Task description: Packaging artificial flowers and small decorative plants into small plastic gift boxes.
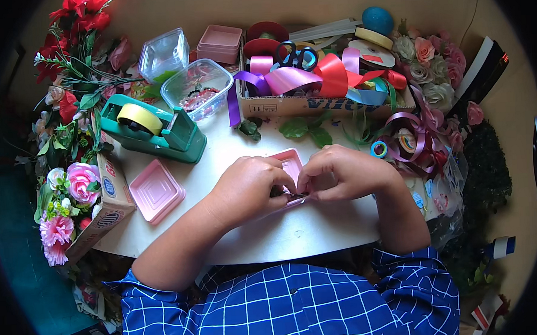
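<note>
A small pink plastic tray lies on the white table before me, partly covered by my hands. My left hand bends over its left side, thumb and fingertips pinching a small dark item. From the other side, my right hand has its thumb and forefinger on the right end of that same item. The item sits just above the tray's near rim; fingers hide most of it, so I cannot tell what it is.
Left of my hands are stacked pink trays, a green tape dispenser and a box of artificial flowers. Behind stand a clear tub of beaded strings and a cardboard box of ribbons. Loose ribbon piles up right.
</note>
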Demonstrator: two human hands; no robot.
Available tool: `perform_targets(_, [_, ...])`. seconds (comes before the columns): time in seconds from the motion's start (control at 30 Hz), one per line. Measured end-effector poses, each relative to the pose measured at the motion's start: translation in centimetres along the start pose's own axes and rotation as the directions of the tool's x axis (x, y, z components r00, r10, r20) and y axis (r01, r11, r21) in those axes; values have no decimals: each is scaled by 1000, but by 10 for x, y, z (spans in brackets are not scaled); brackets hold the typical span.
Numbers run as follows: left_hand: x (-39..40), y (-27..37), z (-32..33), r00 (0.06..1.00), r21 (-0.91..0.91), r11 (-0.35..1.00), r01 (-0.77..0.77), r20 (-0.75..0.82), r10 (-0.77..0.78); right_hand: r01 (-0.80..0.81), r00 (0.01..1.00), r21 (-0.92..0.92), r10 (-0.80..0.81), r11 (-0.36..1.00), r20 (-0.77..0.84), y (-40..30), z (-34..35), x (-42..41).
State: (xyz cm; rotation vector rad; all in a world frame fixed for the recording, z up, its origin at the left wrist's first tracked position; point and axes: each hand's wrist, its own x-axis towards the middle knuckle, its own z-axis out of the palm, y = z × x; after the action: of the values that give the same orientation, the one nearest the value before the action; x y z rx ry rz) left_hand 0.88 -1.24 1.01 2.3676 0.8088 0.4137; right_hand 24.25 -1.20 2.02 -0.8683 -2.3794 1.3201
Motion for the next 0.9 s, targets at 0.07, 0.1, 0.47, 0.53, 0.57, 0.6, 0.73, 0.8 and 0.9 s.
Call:
perform_targets(0.07, [1,0,1,1000,0,1000,4,-14,-4,41,999,12,-41,999,-1,1,1,0])
perform_targets(0.1, [0,0,2,1000,13,1000,3,-31,-3,8,1000,-27,-8,1000,9,1,1,0])
perform_targets(0.47, [2,-6,6,997,-4,1000,2,-73,-3,-65,998,-43,65,997,9,-3,2,1])
perform_targets(0.53, [3,-7,6,997,-2,1000,2,-77,-2,-124,992,28,124,992,-15,-4,1,1])
perform_targets(0.57, [2,-7,6,998,-15,1000,7,-67,-8,-126,992,33,127,991,-15,-5,2,1])
perform_targets(0.6, [3,-7,6,998,-20,1000,8,-61,-10,-120,992,30,120,992,-23,-6,2,1])
perform_targets(0.73, [3,-9,6,998,-28,1000,11,-58,-12,-116,993,33,117,993,-23,-9,3,-1])
perform_targets(0.8, [3,-9,6,998,-19,1000,20,-58,-21,-95,995,-23,94,995,-30,-9,5,0])
perform_targets(0.9, [3,-9,7,998,-8,1000,5,-70,-6,-41,998,-76,38,996,-39,-9,7,0])
